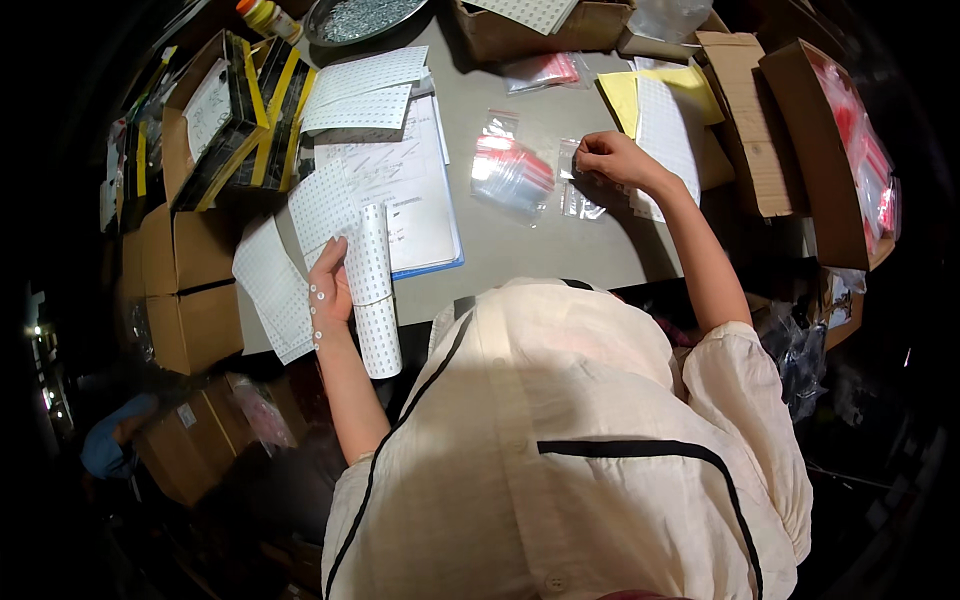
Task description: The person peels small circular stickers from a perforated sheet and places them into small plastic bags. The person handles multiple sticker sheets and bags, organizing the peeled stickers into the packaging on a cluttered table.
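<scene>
My left hand [331, 285] is closed against the side of a rolled bundle of white sticker sheets [376, 290], banded round its middle; some fingers are hidden. Small round white stickers dot that hand and wrist. Loose printed sticker sheets [272, 285] lie beside and beyond it. Further right, my right hand [615, 160] pinches its thumb and fingers together above small clear zip bags [582, 203]; what the fingertips hold, if anything, is too small to tell. Just left of it lies a pile of clear zip bags with red strips [512, 172].
A blue-edged clipboard with written papers [415, 205] lies left of centre. A metal bowl of small shiny pieces [365, 18] and an orange-capped bottle [268, 18] stand at the back. Cardboard boxes [185, 290] line the left; an open box of bags [815, 150] stands right.
</scene>
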Demonstrator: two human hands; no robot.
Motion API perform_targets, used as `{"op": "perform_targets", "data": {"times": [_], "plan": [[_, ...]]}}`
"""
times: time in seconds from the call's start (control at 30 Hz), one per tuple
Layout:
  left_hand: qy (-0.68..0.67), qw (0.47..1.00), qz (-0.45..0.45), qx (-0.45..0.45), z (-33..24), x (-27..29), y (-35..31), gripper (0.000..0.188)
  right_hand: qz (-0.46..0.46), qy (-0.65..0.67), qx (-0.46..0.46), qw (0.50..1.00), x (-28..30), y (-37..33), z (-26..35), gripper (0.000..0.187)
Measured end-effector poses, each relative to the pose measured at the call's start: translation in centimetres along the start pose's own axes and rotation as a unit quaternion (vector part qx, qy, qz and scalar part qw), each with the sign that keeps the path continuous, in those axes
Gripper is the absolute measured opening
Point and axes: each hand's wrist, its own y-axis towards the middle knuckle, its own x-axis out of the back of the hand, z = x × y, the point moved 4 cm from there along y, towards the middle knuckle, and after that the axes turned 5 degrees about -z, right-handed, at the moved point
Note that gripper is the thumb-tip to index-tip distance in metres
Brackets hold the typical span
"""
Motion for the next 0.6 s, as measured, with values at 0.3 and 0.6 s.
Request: {"op": "perform_targets", "data": {"times": [0.3, 0.6], "plan": [[-0.005, 1.0, -0.002, 0.0, 0.1, 0.1, -0.1, 0.047, -0.127, -0.231, 0.063, 0.963, 0.3, 0.4, 0.1, 0.023], [0.021, 1.0, 0.001, 0.0, -0.7, -2.7, -2.7, 0.043, -0.205, -0.2, 0.19, 0.939, 0.4, -6.2, -0.1, 0.018]]}}
